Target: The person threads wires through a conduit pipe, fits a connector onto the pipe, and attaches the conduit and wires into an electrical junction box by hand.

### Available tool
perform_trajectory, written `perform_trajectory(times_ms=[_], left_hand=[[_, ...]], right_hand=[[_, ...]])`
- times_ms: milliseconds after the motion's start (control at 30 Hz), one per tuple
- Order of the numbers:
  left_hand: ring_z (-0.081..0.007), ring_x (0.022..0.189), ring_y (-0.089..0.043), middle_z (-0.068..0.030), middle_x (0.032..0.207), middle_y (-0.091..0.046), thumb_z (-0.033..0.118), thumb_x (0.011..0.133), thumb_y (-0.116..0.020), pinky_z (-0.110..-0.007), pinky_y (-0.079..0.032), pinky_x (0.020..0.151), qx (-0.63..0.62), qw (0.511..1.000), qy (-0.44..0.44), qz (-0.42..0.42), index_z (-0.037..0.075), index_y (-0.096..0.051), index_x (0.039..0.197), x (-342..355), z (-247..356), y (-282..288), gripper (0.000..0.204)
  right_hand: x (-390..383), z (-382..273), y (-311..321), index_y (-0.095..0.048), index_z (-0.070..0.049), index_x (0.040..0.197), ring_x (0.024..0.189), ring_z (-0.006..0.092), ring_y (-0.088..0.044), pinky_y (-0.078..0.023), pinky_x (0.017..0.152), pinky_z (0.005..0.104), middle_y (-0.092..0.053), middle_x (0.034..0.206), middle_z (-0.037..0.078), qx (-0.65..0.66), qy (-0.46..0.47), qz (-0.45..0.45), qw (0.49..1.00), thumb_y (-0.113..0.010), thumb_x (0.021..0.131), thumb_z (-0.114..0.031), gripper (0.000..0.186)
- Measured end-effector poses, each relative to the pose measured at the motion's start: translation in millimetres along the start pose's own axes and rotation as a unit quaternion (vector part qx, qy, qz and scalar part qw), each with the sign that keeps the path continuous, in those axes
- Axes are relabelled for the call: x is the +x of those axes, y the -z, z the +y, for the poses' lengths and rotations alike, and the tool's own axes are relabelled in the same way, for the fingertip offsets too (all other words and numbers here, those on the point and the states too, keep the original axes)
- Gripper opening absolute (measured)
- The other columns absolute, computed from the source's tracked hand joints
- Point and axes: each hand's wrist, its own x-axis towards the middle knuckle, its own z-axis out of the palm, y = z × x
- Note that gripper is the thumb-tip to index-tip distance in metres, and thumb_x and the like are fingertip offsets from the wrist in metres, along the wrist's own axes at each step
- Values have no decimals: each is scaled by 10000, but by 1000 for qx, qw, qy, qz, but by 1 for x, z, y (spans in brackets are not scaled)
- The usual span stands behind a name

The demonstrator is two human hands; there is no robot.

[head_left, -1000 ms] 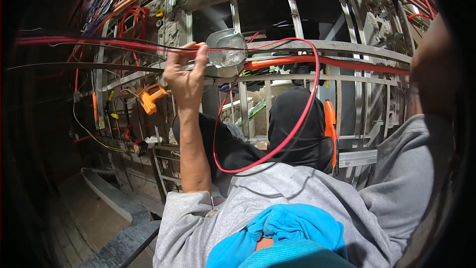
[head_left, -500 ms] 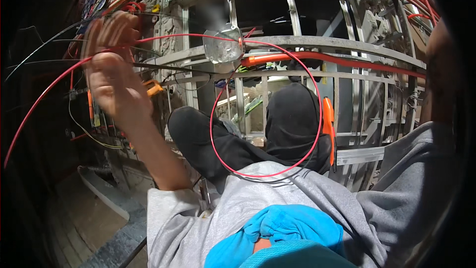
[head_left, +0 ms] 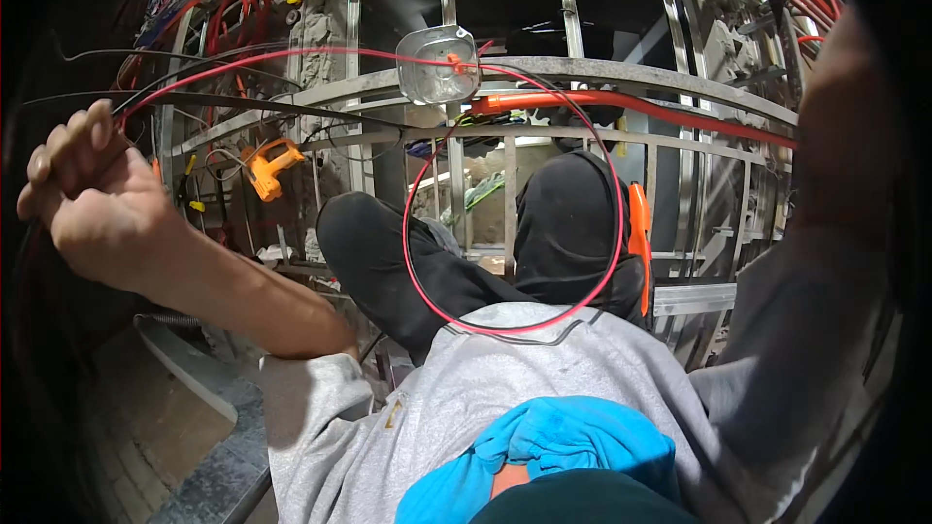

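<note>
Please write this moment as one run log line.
left hand: holding red wire | right hand: out of view | red wire: crosses metal box, then loops | orange tube: end near box

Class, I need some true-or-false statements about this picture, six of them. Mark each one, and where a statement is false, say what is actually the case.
1. The red wire runs between the left hand and the metal box. True.
2. The metal box is bright blue. False: it is silvery grey.
3. In this view, the looped part of the red wire overlaps the black trousers. True.
4. The left hand rests on the black trousers. False: it is out to the left, apart from them.
5. The orange tube stretches away to the right of the metal box. True.
6. The right hand presses on the metal box. False: the right hand is out of view.
</note>
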Motion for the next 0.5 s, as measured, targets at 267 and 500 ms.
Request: perform_trajectory(times_ms=[267, 500], left_hand=[[-261, 777, -432, -102, 769, -459, 132, 1043, -560, -459, -496, 931, 37, 997, -8, 64, 31, -546, 793, -14, 62, 54, 271], [-212, 825, -399, -80, 815, -413, 35, 1062, -448, -408, -416, 830, -38, 982, -1, 184, 37, -511, 861, -31, 65, 40, 211]], right_hand=[[-47, 71, -88, -730, 12, 1242, 1057, 190, -775, -640, 912, 346, -799, 1079, 115, -46, 21, -83, 995, -781, 991, -105, 281], [-84, 109, -136, -769, -30, 1185, 1066, 356, -732, -574, 962, 457, -768, 1100, 163, -189, 4, -48, 981, -796, 940, -244, 326]])
